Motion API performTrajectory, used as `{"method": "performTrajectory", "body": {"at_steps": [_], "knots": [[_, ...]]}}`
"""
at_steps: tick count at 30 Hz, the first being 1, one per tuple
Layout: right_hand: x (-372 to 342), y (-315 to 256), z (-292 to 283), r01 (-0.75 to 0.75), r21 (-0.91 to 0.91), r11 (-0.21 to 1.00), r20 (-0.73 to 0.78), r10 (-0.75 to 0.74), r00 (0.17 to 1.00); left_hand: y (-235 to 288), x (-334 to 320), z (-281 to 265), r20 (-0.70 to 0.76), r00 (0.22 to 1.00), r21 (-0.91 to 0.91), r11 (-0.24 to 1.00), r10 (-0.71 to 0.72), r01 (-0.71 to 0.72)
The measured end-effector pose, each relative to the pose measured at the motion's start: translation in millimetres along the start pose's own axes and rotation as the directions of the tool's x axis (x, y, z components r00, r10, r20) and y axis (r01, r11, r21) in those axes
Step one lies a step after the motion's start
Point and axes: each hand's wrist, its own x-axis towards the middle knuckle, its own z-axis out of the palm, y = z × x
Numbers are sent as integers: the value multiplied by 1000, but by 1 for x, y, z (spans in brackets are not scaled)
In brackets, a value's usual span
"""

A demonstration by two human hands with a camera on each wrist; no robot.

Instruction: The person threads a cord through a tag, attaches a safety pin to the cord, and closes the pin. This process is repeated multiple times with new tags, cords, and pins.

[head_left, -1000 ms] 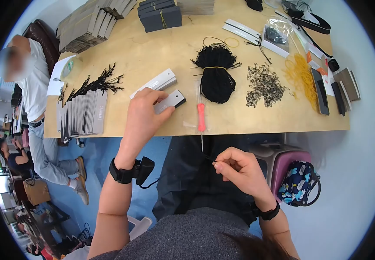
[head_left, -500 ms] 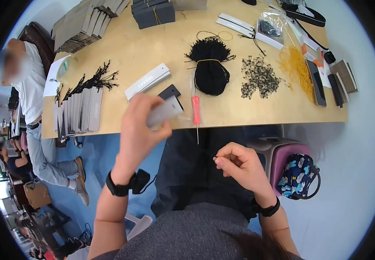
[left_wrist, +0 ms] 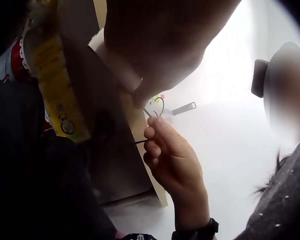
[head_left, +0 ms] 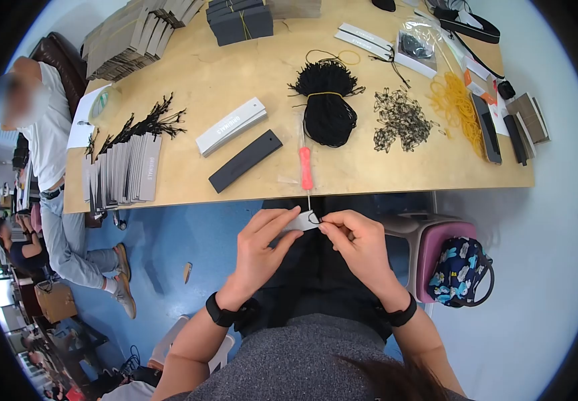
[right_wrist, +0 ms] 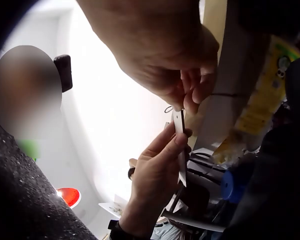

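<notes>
Over the lap, just off the table's front edge, my left hand holds a pale grey card tag between thumb and fingers. My right hand pinches a thin black cord, which makes a small loop at the tag's right end. The right wrist view shows the tag edge-on, with a small hole near the pinching fingertips. A red-handled tool lies on the table, its thin metal shaft jutting past the edge toward the tag. Behind the left hand lie a dark tag and pale printed tags.
Corded tags stand in a row at the table's left. A banded bundle of black cords, a heap of small wire clips and yellow bands lie to the right. Grey card stacks fill the back left. A person sits at left.
My left hand has taken a pale tag off the dark one on the table and brought it rightward and down to my right hand. The right hand has shifted slightly left and up.
</notes>
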Motion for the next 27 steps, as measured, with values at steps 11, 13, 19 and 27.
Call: {"method": "performTrajectory", "body": {"at_steps": [11, 13, 19, 27], "knots": [[3, -4, 6, 197, -217, 956, -139, -230, 963, -13, 21, -1, 309, 914, -271, 897, -263, 350], [-3, -4, 4, 306, -320, 896, -118, -358, 926, -11, 24, -2, 359, 882, -282, 866, -304, 413], [-1, -4, 8, 281, -232, 931, -213, -330, 920, -11, 25, 1, 347, 907, -341, 869, -239, 360], [1, -7, 7, 334, -189, 923, -138, -362, 922, -14, 25, -1, 368, 891, -315, 866, -267, 389]]}}
